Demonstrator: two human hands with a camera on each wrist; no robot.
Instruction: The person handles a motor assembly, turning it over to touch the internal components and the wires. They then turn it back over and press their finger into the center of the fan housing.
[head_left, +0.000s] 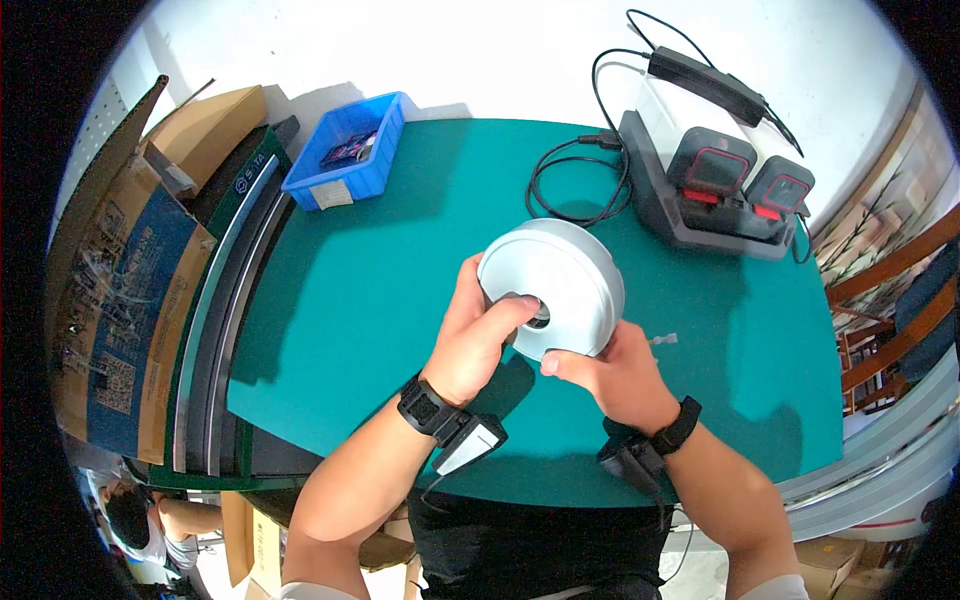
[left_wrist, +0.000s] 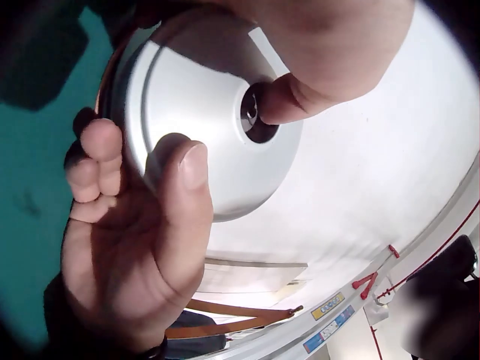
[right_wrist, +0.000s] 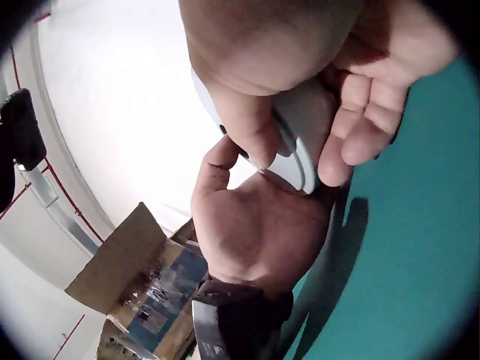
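A round silver-white part (head_left: 572, 270) with a central hole is held above the green table, its flat face tilted toward the body. The left hand (head_left: 470, 340) grips its left side, thumb tip at the hole. At the lower right edge, the right hand (head_left: 625, 380) holds it with the thumb on the rim and the fingers behind. In the left wrist view the left thumb reaches into the dark hole of the silver part (left_wrist: 217, 150). The right wrist view shows both hands round the part (right_wrist: 307, 120), much of it hidden by fingers.
On the green table (head_left: 340, 300) stand a blue bin (head_left: 370, 170) with small items at the back left and a black charger dock (head_left: 690, 225) with a coiled cable (head_left: 535, 190) at the back right. A small clear piece (head_left: 664, 340) lies right of the hands. Cardboard boxes (head_left: 130, 310) flank the left.
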